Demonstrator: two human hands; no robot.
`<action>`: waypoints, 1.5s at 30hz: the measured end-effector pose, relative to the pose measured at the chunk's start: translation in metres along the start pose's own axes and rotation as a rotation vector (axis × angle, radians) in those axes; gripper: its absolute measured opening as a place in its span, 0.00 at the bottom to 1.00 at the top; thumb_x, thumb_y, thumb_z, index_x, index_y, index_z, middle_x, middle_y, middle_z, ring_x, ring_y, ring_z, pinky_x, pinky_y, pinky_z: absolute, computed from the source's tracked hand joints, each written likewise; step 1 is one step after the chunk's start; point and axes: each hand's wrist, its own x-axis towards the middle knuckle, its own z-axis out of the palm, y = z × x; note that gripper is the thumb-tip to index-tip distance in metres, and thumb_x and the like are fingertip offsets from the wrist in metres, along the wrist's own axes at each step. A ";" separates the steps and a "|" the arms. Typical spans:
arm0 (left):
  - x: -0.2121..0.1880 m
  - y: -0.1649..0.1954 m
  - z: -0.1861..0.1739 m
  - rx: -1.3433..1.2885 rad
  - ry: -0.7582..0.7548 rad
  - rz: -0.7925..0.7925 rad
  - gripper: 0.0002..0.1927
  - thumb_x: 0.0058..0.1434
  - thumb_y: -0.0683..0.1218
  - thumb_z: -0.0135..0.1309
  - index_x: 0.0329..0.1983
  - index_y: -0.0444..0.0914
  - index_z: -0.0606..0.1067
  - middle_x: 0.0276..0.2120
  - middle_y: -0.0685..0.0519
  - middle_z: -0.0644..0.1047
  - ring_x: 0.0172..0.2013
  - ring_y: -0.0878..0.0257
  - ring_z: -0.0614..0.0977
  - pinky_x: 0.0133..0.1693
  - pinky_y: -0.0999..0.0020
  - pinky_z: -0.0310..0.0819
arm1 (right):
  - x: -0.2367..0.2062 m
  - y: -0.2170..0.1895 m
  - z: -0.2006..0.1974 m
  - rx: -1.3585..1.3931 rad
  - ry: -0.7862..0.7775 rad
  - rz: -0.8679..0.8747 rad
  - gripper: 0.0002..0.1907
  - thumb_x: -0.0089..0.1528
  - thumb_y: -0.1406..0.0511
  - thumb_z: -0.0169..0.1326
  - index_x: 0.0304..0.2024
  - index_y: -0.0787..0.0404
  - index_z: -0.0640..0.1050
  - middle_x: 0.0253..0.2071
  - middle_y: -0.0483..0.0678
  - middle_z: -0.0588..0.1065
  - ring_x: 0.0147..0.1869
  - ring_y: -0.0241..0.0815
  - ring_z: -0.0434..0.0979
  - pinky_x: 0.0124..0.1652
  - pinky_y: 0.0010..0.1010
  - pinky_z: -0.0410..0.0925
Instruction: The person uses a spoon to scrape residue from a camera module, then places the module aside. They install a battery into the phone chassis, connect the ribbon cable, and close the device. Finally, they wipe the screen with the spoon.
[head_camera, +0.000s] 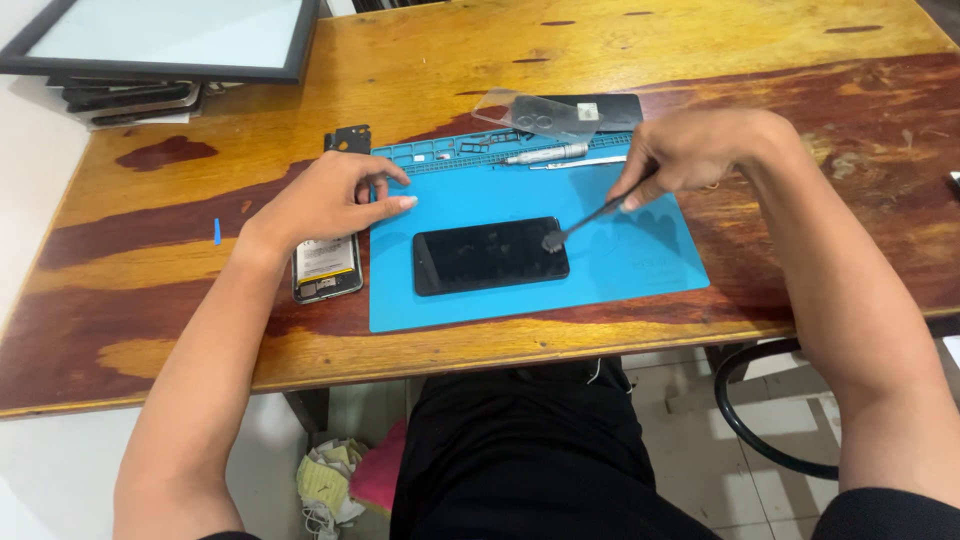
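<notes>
Right hand (690, 152) pinches slim tweezers (585, 218), tips on a tiny light part at the phone (490, 255)'s right edge, just below the grip. Left hand (335, 195) rests loosely open, holding nothing. The glass looks slick and fragile; best held by its side edges.

Glossy wooden table (700, 40) with streaked yellow and dark reddish-brown grain, worn patches near the right edge. At the far left corner, black-framed flat panel (170, 40) with a pale face, resting on a stack of dark slabs. Below the table's front edge, light tiled floor (690, 430), a black curved tube (745, 425) on the right, crumpled yellow and pink cloths (345, 480) on the left. Even, soft light throughout.
</notes>
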 end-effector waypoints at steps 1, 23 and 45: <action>0.000 0.000 0.000 0.016 0.000 -0.005 0.22 0.60 0.57 0.63 0.48 0.36 0.82 0.25 0.53 0.79 0.26 0.66 0.76 0.30 0.69 0.72 | 0.000 0.000 -0.001 0.009 0.031 0.017 0.16 0.58 0.55 0.62 0.49 0.40 0.88 0.34 0.39 0.86 0.34 0.41 0.75 0.39 0.39 0.69; 0.000 0.000 0.001 0.022 -0.023 -0.020 0.23 0.59 0.58 0.62 0.48 0.37 0.82 0.25 0.53 0.79 0.25 0.65 0.76 0.29 0.68 0.72 | 0.007 -0.003 0.004 0.093 0.124 -0.093 0.15 0.58 0.56 0.62 0.48 0.43 0.87 0.31 0.36 0.83 0.33 0.37 0.77 0.36 0.35 0.69; 0.002 0.002 0.004 0.063 -0.036 -0.052 0.24 0.58 0.61 0.62 0.49 0.40 0.83 0.27 0.52 0.78 0.27 0.63 0.76 0.30 0.66 0.73 | -0.007 -0.007 0.005 0.085 -0.014 -0.116 0.12 0.58 0.57 0.64 0.44 0.46 0.88 0.36 0.38 0.86 0.31 0.37 0.77 0.36 0.37 0.70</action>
